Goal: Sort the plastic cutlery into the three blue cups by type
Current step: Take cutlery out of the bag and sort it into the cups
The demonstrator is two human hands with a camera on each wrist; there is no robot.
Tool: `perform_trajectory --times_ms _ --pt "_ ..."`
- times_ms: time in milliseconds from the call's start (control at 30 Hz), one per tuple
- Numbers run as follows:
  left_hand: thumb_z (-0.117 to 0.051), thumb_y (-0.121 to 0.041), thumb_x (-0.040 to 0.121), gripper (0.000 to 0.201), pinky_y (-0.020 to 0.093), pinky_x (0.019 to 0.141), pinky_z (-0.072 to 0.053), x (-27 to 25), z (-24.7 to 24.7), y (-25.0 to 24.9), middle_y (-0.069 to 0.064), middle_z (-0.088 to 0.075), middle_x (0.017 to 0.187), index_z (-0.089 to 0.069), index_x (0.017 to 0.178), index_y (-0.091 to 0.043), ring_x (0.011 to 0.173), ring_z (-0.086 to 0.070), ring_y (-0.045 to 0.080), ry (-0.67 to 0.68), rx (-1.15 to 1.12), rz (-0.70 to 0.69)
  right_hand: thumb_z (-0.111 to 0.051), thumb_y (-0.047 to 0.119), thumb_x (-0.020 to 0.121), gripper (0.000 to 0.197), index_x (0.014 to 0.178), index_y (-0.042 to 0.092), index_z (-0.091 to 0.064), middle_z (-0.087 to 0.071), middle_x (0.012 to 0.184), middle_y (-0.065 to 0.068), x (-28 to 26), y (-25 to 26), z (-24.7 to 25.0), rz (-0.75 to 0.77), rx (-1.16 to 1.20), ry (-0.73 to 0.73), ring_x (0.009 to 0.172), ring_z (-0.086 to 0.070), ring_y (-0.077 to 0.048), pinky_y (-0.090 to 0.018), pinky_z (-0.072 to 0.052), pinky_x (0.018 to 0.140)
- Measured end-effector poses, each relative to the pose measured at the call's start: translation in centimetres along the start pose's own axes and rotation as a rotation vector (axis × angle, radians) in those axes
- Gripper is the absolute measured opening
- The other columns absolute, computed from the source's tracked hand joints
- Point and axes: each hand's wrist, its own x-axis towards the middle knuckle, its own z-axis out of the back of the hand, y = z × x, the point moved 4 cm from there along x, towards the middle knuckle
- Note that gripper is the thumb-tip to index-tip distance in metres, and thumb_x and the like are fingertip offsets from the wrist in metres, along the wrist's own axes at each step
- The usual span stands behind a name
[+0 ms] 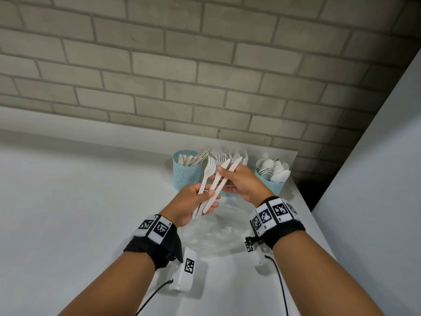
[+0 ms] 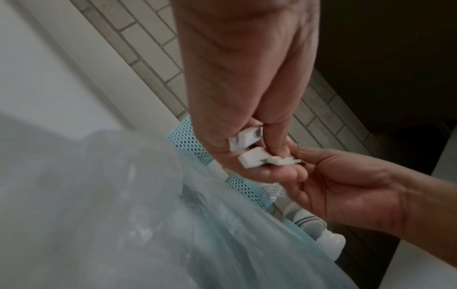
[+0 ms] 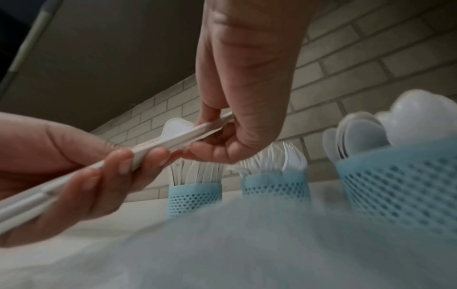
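Note:
My left hand [image 1: 205, 197] grips a small bundle of white plastic cutlery by the handles: a fork [image 1: 209, 169] and two knives [image 1: 216, 190]. My right hand [image 1: 224, 175] pinches the two knives near their blades. Both hands hover just in front of three blue mesh cups. The left cup [image 1: 185, 176] holds knives, the middle cup [image 3: 275, 188] holds forks, and the right cup [image 1: 274, 184] holds spoons. In the left wrist view the handle ends [image 2: 251, 159] stick out below my left fingers. The middle cup is mostly hidden behind my hands in the head view.
A crumpled clear plastic bag [image 1: 216, 231] lies on the white table [image 1: 79, 201] under my hands. A brick wall [image 1: 205, 76] stands right behind the cups. The table's right edge runs close beside the spoon cup, next to a white panel [image 1: 376, 179].

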Motion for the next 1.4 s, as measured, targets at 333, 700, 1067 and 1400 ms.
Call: perform_trajectory --times_ms 333,700,1067,1400 --pt "-0.050 -0.006 0.095 0.017 0.017 0.048 -0.050 1.3 1.8 -5.1 0.005 -0.066 0.080 -0.057 0.110 -0.006 0.054 -0.064 0.005 -0.114 -0.074 -0.135 -0.071 -0.006 0.077 0.067 0.130 0.011 -0.033 -0.059 0.104 -0.017 3.2 8.6 -1.6 0.201 -0.139 -0.142 0.067 -0.068 -0.022 -0.028 -0.057 0.050" --pt "-0.054 -0.019 0.094 0.014 0.013 0.051 -0.052 1.7 5.2 -4.4 0.006 -0.067 0.085 -0.060 0.103 -0.011 0.056 -0.066 0.008 -0.303 -0.274 -0.097 -0.068 -0.001 0.080 0.034 0.082 0.021 -0.041 -0.060 0.096 -0.013 7.8 12.5 -1.1 0.459 0.019 -0.428 0.074 -0.068 -0.032 -0.038 -0.058 0.059" --pt "-0.038 -0.038 0.099 0.033 0.012 0.036 -0.020 2.2 5.9 -3.0 -0.002 -0.047 0.067 -0.061 0.096 -0.014 0.048 -0.028 0.005 -0.341 -0.223 0.003 -0.040 0.003 0.094 0.019 0.103 0.001 -0.056 -0.065 0.093 -0.015 10.6 6.1 -5.9 0.447 -0.666 -0.263 0.079 -0.061 -0.025 -0.024 -0.038 0.063" --pt "-0.039 -0.031 0.100 0.026 0.013 0.042 -0.025 2.0 5.0 -3.1 -0.003 -0.043 0.071 -0.063 0.103 -0.022 0.052 -0.032 0.005 -0.211 -0.187 -0.081 -0.043 0.018 0.097 0.026 0.108 0.006 -0.064 -0.066 0.111 -0.011 8.7 8.2 -6.0 0.486 -0.678 -0.180 0.097 -0.058 -0.022 -0.022 -0.039 0.078"
